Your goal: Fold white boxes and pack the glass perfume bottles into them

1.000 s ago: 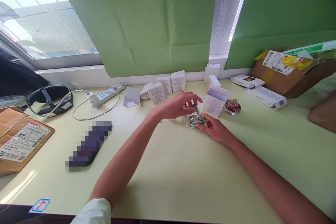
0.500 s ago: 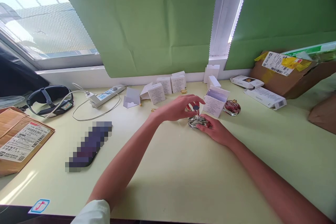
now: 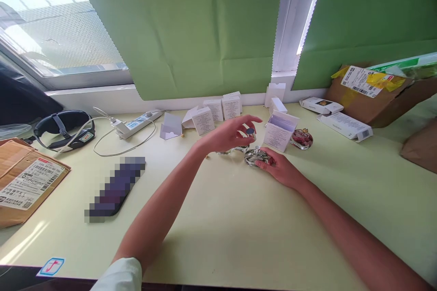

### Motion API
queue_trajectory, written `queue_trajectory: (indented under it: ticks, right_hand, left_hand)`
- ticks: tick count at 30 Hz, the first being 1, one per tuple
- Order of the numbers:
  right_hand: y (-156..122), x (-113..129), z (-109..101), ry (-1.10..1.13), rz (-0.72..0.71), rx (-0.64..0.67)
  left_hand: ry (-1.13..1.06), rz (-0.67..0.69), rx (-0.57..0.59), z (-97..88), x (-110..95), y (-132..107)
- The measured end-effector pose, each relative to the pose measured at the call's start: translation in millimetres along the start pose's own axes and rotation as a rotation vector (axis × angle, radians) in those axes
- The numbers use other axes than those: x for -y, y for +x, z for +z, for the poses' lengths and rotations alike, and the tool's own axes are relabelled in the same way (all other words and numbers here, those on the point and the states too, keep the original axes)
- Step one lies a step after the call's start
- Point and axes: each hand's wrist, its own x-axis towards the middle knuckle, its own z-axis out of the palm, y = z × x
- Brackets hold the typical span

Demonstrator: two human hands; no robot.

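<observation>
My left hand (image 3: pixel 235 134) pinches a small cap with a dark round face (image 3: pixel 251 131) between thumb and fingers, lifted off to the upper left of a clear, silvery glass perfume bottle (image 3: pixel 254 157). The bottle stands on the table with its narrow neck uncovered. Around its right side, my right hand (image 3: pixel 282 169) keeps its fingers closed. Partly hidden under my left hand are other shiny glass bottles (image 3: pixel 241 148). An open white box (image 3: pixel 277 136) stands just behind the right hand, and a red perfume bottle (image 3: pixel 302 139) sits to its right.
Several small white boxes (image 3: pixel 204 121) line the back by the window sill. Flattened white cartons (image 3: pixel 346 126) and a brown cardboard box (image 3: pixel 365 109) lie at right. A power strip (image 3: pixel 136 125), head strap device (image 3: pixel 64 132), blurred dark phone-like object (image 3: pixel 118 188) and parcel (image 3: pixel 30 182) occupy the left.
My left hand has moved up and left with the cap, away from the bottle's neck, which now shows. The right hand and the bottle have stayed in place.
</observation>
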Motion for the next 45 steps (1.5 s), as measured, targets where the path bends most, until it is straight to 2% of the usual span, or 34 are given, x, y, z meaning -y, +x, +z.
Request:
queue_trajectory:
  ticks: [6,14,27,33,45]
  right_hand:
    - [0,-2,1,0.006,0.001,0.006]
    - [1,-3,0,0.008,0.003,0.010]
    - [0,0,0,0.028,-0.020,0.020]
    - [1,-1,1,0.029,-0.012,0.008]
    - [1,-2,2,0.032,0.021,0.021]
  left_hand:
    - [0.103,-0.012,-0.024,-1.7,1,-1]
    - [0.231,-0.008,0.025,-4.2,2,-4]
    - [0.383,0.061,0.116,4.3,4,-1]
    - [0.385,0.036,0.114,12.0,-2,-1]
    - [0.277,0.115,0.086,16.8,-5,-2]
